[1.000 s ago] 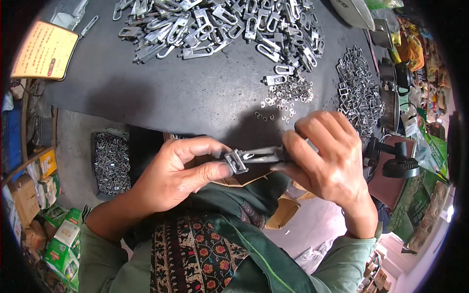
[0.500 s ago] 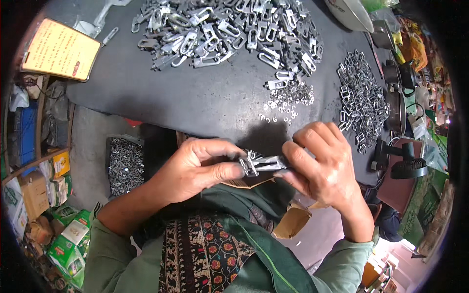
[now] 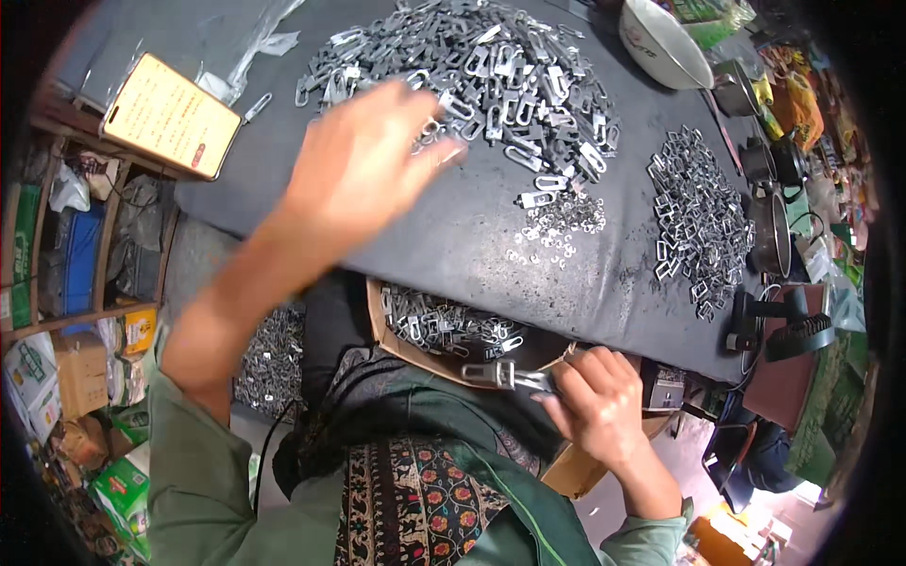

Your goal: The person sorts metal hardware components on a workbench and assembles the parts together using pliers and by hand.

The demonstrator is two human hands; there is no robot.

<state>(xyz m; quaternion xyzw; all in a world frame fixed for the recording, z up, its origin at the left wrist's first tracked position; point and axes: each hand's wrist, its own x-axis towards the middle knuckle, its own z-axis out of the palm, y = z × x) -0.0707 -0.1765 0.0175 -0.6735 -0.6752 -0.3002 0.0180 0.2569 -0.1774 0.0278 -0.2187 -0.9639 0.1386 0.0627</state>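
Note:
My left hand [image 3: 363, 170], smeared by motion, is over the near left edge of a big heap of metal clasps [image 3: 514, 71] on the dark table. Its thumb stands apart from the fingers, with nothing visible between them. Low at the table's near edge, my right hand [image 3: 604, 406] is closed around a metal clasp [image 3: 489, 374]. The clasp's looped end points left, and my fingers hide its other end. Right below it is an open cardboard box [image 3: 379, 316] with many similar clasps inside.
Small metal rings [image 3: 557, 226] lie in front of the heap, and rectangular metal loops [image 3: 694, 212] are piled to the right. A phone [image 3: 175, 118] with a lit screen is at the left. A white bowl [image 3: 665, 42] and a small black fan [image 3: 797, 330] stand on the right.
My left hand has let go of the clasp and moved up and left to the heap. My right hand, holding the clasp, has come lower. The view has shifted, showing the box.

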